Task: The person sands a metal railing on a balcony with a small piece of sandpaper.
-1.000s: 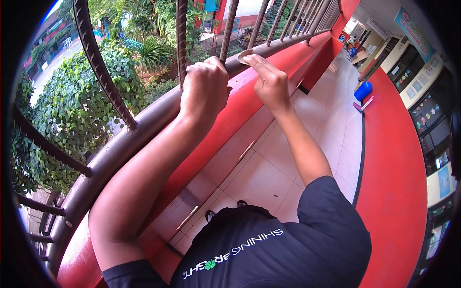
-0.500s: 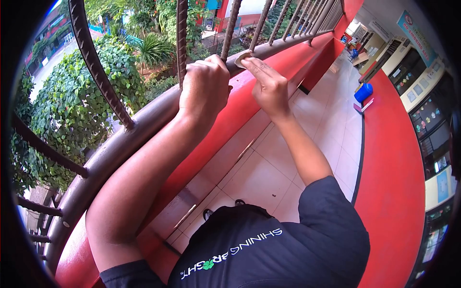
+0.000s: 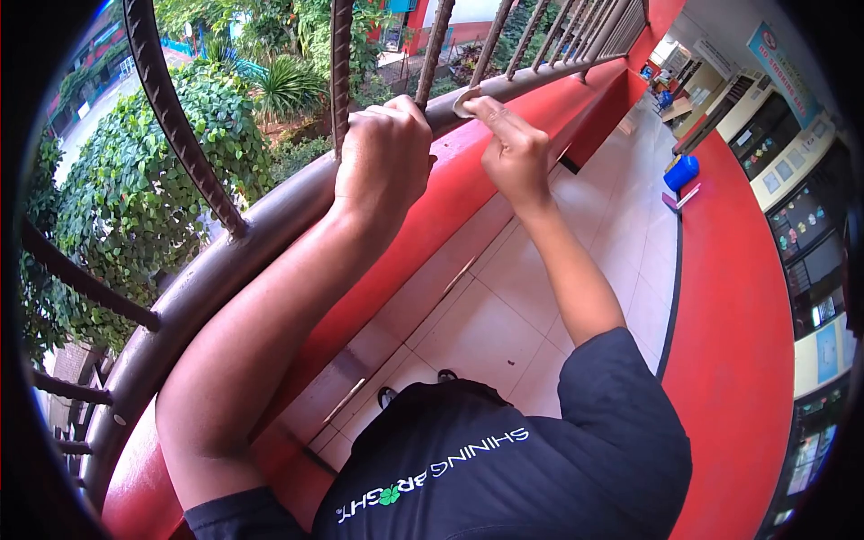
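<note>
A thick brown metal rail [image 3: 270, 207] carries upright ribbed bars [image 3: 171, 112] and curves away to the upper right. My left hand [image 3: 385, 153] is closed round the rail, between two of the bars. To its right, my right hand [image 3: 513, 144] holds a small pale flat piece [image 3: 466, 102] against the rail, with the fingers pressed on it. The far edge of this piece is hard to make out. The thumb of my right hand is mostly hidden.
Below the rail runs a red ledge [image 3: 387, 256] beside a tiled floor [image 3: 495, 315]. Leafy plants [image 3: 153, 171] grow beyond the bars. At the right are a red wall [image 3: 729, 333] and a blue container [image 3: 681, 171].
My right hand has shifted slightly right along the rail with the pale piece. My left hand keeps its place on the rail.
</note>
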{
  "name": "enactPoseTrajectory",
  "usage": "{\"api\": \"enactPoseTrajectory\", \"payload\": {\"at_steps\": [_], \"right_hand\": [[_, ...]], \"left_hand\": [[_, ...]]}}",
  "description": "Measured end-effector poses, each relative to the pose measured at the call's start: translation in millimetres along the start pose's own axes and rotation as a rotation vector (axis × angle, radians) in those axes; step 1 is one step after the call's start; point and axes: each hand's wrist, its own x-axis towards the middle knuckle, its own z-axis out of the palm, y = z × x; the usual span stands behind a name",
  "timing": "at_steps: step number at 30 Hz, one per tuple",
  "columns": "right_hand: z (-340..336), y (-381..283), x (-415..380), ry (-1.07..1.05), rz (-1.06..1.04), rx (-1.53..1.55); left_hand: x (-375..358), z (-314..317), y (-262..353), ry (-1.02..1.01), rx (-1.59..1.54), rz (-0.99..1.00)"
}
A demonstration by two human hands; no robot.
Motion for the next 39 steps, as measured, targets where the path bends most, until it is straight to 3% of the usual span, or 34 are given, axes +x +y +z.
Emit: {"api": "enactPoseTrajectory", "payload": {"at_steps": [3, 6, 8, 11, 14, 17, 21, 24, 29, 32, 36, 39], "right_hand": [[0, 30, 1, 0.038, 0.118, -0.038], [0, -15, -2, 0.02, -0.023, 0.045], [1, 8, 0, 0.049, 0.139, -0.014], [5, 26, 0, 0.076, 0.091, -0.005], [7, -10, 0, 0.04, 0.003, 0.051], [14, 27, 1, 0.12, 0.192, 0.002], [14, -6, -1, 0.112, 0.02, -0.021], [12, 19, 4, 0.139, 0.19, -0.019], [11, -18, -5, 0.096, 0.033, 0.063], [11, 27, -5, 0.143, 0.246, -0.02], [12, -47, 0, 0.066, -0.013, 0.094], [12, 3, 9, 0.119, 0.147, 0.006]], "left_hand": [[-1, -5, 0, -0.005, -0.002, -0.011], [1, -3, 0, -0.011, -0.017, -0.014], [-3, 0, 2, -0.005, -0.012, -0.025], [0, -2, 0, 0.002, -0.018, -0.022], [2, 4, 1, 0.03, -0.023, -0.03], [0, -3, -1, -0.005, -0.054, -0.019], [0, -5, -1, 0.018, -0.003, -0.013], [0, -7, 0, 0.003, -0.023, -0.019], [1, -1, 0, 0.001, -0.006, -0.008], [-1, -3, 1, -0.005, -0.011, -0.016], [0, -2, 1, 0.001, 0.029, -0.021], [-2, -1, 2, -0.015, 0.015, -0.027]]}}
